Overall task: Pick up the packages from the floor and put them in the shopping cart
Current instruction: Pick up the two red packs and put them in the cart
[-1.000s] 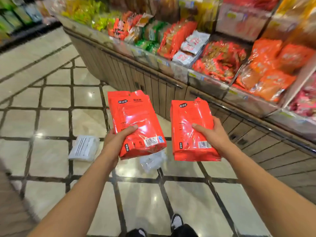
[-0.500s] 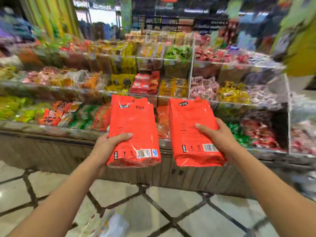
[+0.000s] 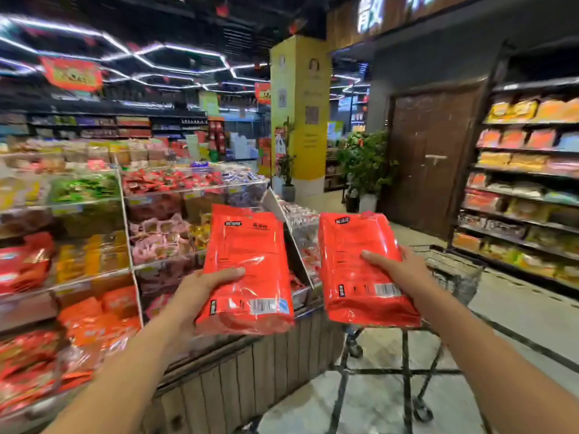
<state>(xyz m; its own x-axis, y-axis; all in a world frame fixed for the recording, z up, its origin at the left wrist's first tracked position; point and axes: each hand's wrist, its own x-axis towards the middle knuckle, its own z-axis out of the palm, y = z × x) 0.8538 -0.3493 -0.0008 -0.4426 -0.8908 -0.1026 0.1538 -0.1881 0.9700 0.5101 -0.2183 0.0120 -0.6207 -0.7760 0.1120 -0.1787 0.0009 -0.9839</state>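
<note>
**Two packs in hand, cart ahead on the right**

Carrying is the step you are in: both packs are off the floor and neither is in the cart yet. Your left hand [image 3: 200, 296] pinches the left pack [image 3: 247, 270] near its lower edge, thumb across the printed face and fingers hidden behind. Your right hand [image 3: 404, 274] holds the right pack [image 3: 360, 267] the same way, thumb on the front and the rest tucked behind. Each grip is closed on its own pack; the two packs are held upright, side by side and apart, barcodes toward you.

The cart [image 3: 454, 277] stands beyond and below your right hand, its wire basket partly hidden by the right pack and your forearm. It sits beside the end of the snack display [image 3: 94, 245], with a shelf [image 3: 526, 189] further right. Whether anything lies in the basket, you cannot tell from here.

Next, I judge, you need to bring both hands rightward and forward until the packs hang over the basket's rim, then lower and let go. The right pack is closer, so it likely goes in first; the left arm has to cross past the display corner without brushing it.
</note>
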